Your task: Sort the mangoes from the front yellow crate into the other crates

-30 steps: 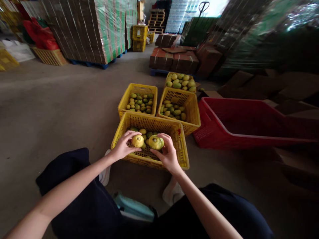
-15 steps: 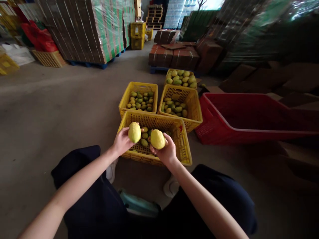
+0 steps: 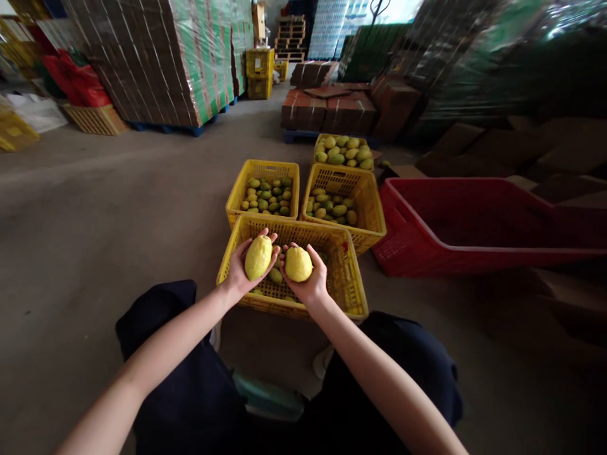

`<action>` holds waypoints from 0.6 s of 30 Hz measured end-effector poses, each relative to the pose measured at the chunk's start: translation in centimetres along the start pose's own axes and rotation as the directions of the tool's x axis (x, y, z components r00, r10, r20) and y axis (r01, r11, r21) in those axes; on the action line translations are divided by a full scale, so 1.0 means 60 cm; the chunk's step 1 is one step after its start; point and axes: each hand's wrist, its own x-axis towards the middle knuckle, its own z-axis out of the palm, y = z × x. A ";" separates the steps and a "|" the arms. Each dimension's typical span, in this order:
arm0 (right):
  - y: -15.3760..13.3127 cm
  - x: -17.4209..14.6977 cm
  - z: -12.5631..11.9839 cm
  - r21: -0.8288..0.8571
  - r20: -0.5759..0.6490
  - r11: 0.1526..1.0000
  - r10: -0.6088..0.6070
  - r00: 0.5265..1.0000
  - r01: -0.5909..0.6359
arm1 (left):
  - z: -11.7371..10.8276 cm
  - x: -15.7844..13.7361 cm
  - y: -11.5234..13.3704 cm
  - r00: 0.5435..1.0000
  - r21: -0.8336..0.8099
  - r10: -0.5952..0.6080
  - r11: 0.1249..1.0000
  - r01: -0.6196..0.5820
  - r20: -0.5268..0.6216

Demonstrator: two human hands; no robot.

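My left hand [image 3: 236,270] cradles a large yellow lemon [image 3: 258,257] with a greenish lower end, its fingers curved behind and beside the fruit. A rounder, bumpy yellow lemon [image 3: 298,264] lies in my right hand [image 3: 313,284], palm up, with the thumb along its right side. Both hands are over the near yellow crate [image 3: 353,278], close beside each other. Several green-yellow fruits, one of them a greenish lemon [image 3: 275,275], show in the bottom of that crate; my hands hide part of them.
Behind the near crate stand a left yellow crate [image 3: 232,199], a right yellow crate [image 3: 374,218] and a farther fruit-filled crate [image 3: 345,165]. To the right is a large red bin [image 3: 403,253]. Wrapped carton stacks [image 3: 142,63] and flattened cardboard [image 3: 474,155] lie around. My knees flank the near crate.
My hands have come closer together, turning more palm-up beneath the lemons. The left lemon has tilted, and the right one has shifted slightly. The view has moved a little.
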 end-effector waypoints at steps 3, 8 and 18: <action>0.004 0.002 0.002 0.064 -0.026 0.998 0.007 1.000 -0.006 | 0.004 0.003 -0.003 1.000 -0.018 -0.002 1.000 0.002 0.001; 0.005 -0.001 0.009 0.136 -0.079 0.991 0.018 0.997 -0.007 | 0.006 0.008 -0.003 0.999 -0.103 -0.016 0.994 0.020 0.040; -0.079 0.001 -0.006 0.114 -0.132 0.974 -0.181 0.974 0.197 | -0.038 0.028 -0.087 0.863 0.311 -0.503 0.829 0.465 0.048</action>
